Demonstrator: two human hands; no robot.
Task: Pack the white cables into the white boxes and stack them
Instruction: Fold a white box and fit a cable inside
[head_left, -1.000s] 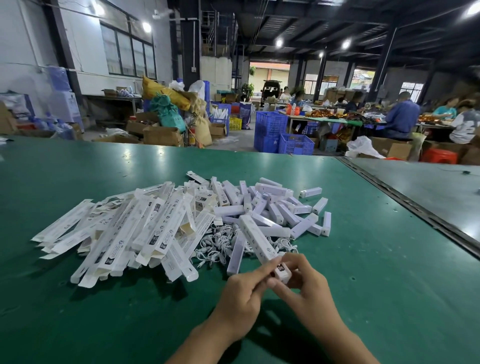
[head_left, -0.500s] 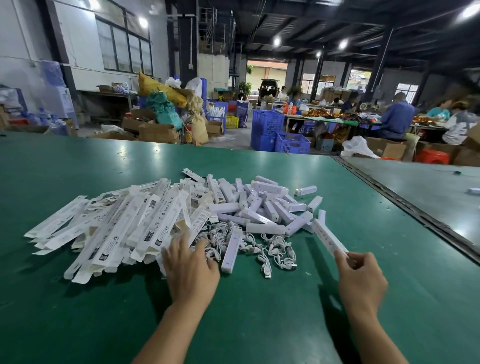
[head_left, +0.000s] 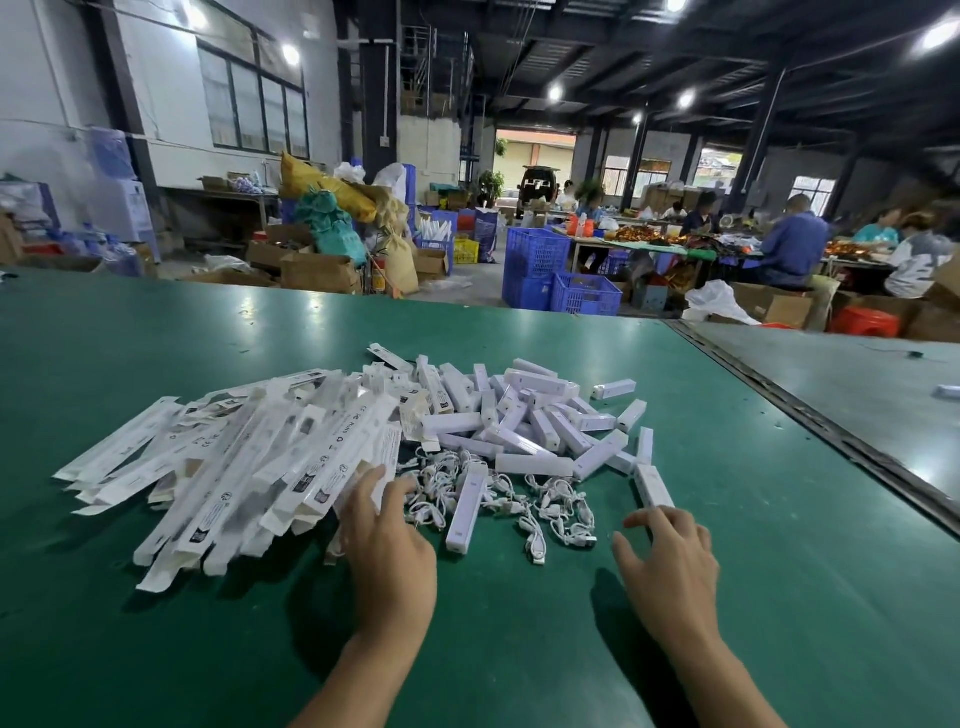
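Left hand, fingers spread and empty, touches flat white cardboard boxes at ten o'clock. Right hand is slack beside a closed white box. Coiled white cables lie between them. The likely next step is to pinch one flat box.

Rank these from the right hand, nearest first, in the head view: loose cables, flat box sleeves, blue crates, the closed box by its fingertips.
1. Closed box, at the fingertips of the right hand.
2. Loose cables, to its left.
3. Flat box sleeves, far left.
4. Blue crates, beyond the table.

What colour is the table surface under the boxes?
Green. The head view, the only one, shows the table clearly.
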